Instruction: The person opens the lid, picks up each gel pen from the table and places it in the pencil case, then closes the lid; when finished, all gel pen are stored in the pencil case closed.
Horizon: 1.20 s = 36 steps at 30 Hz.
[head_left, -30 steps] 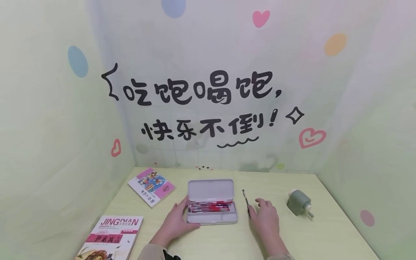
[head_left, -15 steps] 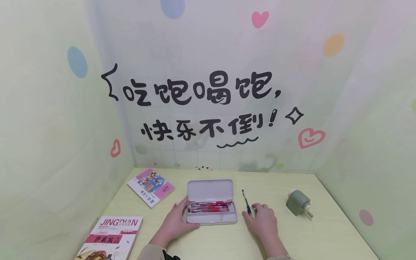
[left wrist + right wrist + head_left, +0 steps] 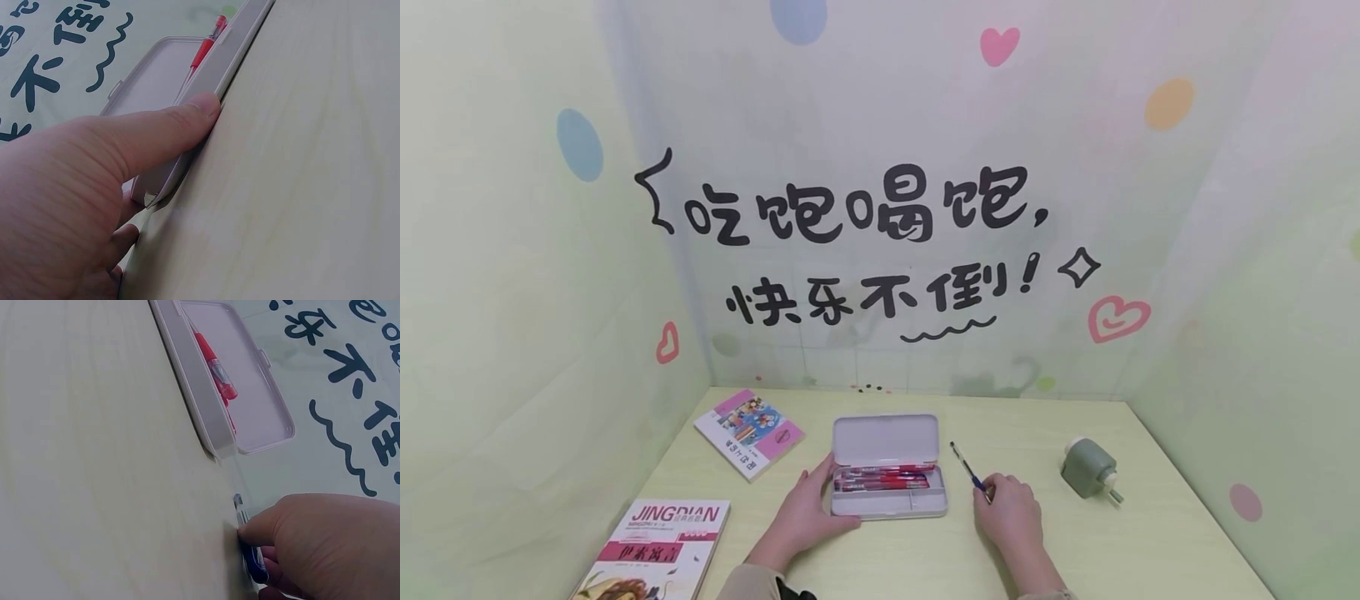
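The pencil case (image 3: 889,467) is a flat, pale grey rectangular tin lying open on the light wooden worktop (image 3: 1075,542), its lid tipped back and away from the person. Several red pens (image 3: 883,477) lie lengthwise in its tray. The left hand (image 3: 805,510) holds the case at its left end, the thumb pressed along the near wall. Just to the right of the case lies a slim blue pen (image 3: 967,473), angled with its tip pointing away to the left; the right hand (image 3: 1011,512) pinches its near end.
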Available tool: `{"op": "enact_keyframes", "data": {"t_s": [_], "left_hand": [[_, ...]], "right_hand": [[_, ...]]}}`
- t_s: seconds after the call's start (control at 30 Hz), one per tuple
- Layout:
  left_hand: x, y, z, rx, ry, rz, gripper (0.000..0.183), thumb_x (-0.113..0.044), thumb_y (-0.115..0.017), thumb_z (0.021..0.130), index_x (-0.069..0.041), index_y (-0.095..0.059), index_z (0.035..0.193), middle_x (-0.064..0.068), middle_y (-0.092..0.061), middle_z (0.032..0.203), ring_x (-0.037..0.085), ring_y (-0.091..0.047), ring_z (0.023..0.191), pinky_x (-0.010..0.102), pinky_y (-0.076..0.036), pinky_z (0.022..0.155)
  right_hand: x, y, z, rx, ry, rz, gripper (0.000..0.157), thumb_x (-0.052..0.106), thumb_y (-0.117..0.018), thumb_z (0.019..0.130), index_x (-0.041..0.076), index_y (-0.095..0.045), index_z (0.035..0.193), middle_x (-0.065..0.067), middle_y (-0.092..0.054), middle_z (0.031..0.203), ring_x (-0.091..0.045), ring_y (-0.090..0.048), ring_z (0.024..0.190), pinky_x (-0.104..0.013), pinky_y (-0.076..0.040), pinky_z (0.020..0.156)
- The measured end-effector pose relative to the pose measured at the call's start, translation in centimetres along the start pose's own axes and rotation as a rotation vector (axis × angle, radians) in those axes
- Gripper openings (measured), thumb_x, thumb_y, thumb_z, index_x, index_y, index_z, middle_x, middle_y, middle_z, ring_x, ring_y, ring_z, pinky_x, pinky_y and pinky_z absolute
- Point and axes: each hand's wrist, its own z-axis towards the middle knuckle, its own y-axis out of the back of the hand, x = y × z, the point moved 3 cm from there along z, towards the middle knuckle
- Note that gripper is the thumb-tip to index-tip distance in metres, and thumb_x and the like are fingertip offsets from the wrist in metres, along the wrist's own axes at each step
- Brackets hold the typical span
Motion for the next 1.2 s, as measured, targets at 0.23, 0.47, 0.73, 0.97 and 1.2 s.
{"op": "enact_keyframes", "data": {"t_s": [0.23,0.47,0.73,0.97,1.2], "left_hand": [[-0.1,0.0,0.0,0.004,-0.003,-0.004,0.135,-0.055,-0.101,0.068,-0.010,-0.031,0.174,0.015,-0.049,0.173,0.055,-0.035,0.162,0.070,-0.020,0.138],[-0.2,0.0,-0.1,0.007,0.008,-0.012,0.134,-0.054,-0.102,0.068,-0.012,-0.031,0.174,0.016,-0.047,0.174,0.059,-0.032,0.162,0.072,-0.021,0.137],[-0.2,0.1,-0.1,0.006,0.023,-0.016,0.133,-0.053,-0.102,0.068,-0.014,-0.031,0.175,0.016,-0.045,0.175,0.061,-0.029,0.162,0.073,-0.022,0.136],[-0.2,0.2,-0.1,0.007,0.012,-0.014,0.133,-0.053,-0.102,0.069,-0.012,-0.031,0.174,0.016,-0.045,0.174,0.059,-0.032,0.162,0.072,-0.021,0.137],[-0.3,0.1,-0.1,0.008,0.009,-0.013,0.133,-0.052,-0.101,0.069,-0.011,-0.031,0.174,0.016,-0.046,0.174,0.060,-0.032,0.162,0.073,-0.021,0.136]], "right_hand": [[-0.1,0.0,0.0,0.003,-0.008,0.008,0.020,0.022,-0.075,0.097,0.004,-0.078,0.106,-0.004,-0.069,0.089,-0.024,-0.063,0.083,-0.045,-0.055,0.069],[0.0,0.1,-0.1,-0.024,-0.019,0.059,0.022,0.021,-0.072,0.100,0.003,-0.076,0.111,-0.008,-0.066,0.094,-0.025,-0.062,0.084,-0.042,-0.052,0.068],[1.5,0.4,0.2,-0.154,0.064,0.222,0.014,0.012,-0.075,0.101,0.005,-0.075,0.113,-0.009,-0.070,0.100,-0.023,-0.063,0.089,-0.033,-0.051,0.074],[4.8,0.0,0.1,-0.174,0.219,0.223,0.009,0.008,-0.081,0.096,0.012,-0.078,0.104,-0.005,-0.071,0.101,-0.022,-0.062,0.092,-0.034,-0.052,0.077],[7.8,-1.6,-0.1,-0.102,0.337,0.114,0.010,0.013,-0.082,0.096,0.016,-0.078,0.104,0.000,-0.069,0.102,-0.022,-0.062,0.097,-0.046,-0.060,0.086]]}}
